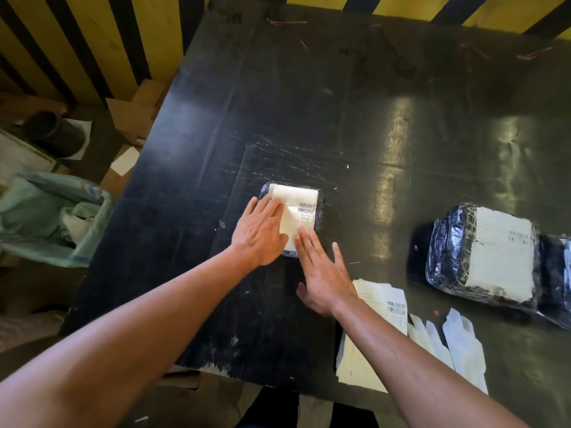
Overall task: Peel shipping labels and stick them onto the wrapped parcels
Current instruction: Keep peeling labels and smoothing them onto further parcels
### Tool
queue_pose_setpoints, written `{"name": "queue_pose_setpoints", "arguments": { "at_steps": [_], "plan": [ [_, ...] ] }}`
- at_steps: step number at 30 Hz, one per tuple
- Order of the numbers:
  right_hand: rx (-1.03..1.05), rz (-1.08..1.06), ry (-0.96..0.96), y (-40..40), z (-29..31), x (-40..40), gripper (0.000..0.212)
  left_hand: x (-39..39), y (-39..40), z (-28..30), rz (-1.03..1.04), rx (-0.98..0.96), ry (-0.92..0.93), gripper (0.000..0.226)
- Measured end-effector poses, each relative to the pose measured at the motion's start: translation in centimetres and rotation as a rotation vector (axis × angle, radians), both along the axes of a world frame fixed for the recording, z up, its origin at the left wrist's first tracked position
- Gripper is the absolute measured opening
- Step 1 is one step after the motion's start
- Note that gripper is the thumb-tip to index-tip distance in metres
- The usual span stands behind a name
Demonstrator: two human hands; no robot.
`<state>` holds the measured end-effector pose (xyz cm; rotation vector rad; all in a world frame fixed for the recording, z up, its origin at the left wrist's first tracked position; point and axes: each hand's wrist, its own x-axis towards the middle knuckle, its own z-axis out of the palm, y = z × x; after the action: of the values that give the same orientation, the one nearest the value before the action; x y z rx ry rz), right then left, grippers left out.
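A small parcel (321, 211) in black plastic wrap lies in the middle of the dark table (278, 103). A white shipping label (296, 199) with barcodes covers its top. My left hand (262, 233) lies flat on the label's left part, fingers straight. My right hand (324, 273) is flat too, its fingertips touching the label's near edge. A stack of unpeeled labels (386, 301) lies under my right wrist. Two peeled backing sheets (460, 341) lie to its right.
At the right stands a larger black-wrapped parcel (482, 251) with a label on it, beside another dark parcel (556, 267) at the frame edge. Left of the table are a green sack (52, 217), a black bin (52, 131) and cardboard boxes (133, 112). A yellow-and-black striped wall runs behind.
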<state>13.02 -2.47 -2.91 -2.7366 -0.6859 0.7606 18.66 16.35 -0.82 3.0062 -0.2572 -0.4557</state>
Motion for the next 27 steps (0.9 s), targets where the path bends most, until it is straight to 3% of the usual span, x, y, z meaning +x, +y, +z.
{"name": "queue_pose_setpoints", "arguments": {
  "at_steps": [3,8,11,13,15,17,19,21,27],
  "plan": [
    [0.001,0.017,-0.013,-0.1,0.2,0.0,0.106,1.1,-1.9,-0.5,-0.074,-0.024,0.082,0.077],
    [0.01,0.019,-0.017,-0.3,0.2,0.2,0.106,3.7,-0.8,-1.0,-0.004,0.006,0.108,0.074],
    [0.047,-0.004,0.002,-0.2,-0.2,0.2,0.105,4.9,1.2,-0.9,0.15,0.012,0.138,0.076],
    [0.144,-0.05,0.008,-0.2,-0.4,0.2,0.097,4.5,2.3,-1.0,0.304,-0.118,0.204,0.078],
    [0.328,-0.221,-0.091,-0.2,-0.4,0.4,0.083,2.9,3.3,-1.3,0.479,-0.296,0.251,0.083],
    [0.424,-0.53,-0.161,0.0,-0.3,0.8,0.075,0.6,3.8,-2.1,0.623,-0.417,0.223,0.085],
    [0.465,-0.797,0.048,0.6,0.2,2.3,0.077,-1.4,4.0,-3.0,0.741,-0.559,0.213,0.076],
    [0.452,-0.918,0.312,1.5,0.4,4.1,0.076,-2.7,3.6,-3.7,0.848,-0.74,0.259,0.065],
    [0.54,-1.026,0.447,1.1,1.3,6.6,0.074,-2.7,2.5,-2.4,1.02,-1.012,0.236,0.046]
  ]
}}
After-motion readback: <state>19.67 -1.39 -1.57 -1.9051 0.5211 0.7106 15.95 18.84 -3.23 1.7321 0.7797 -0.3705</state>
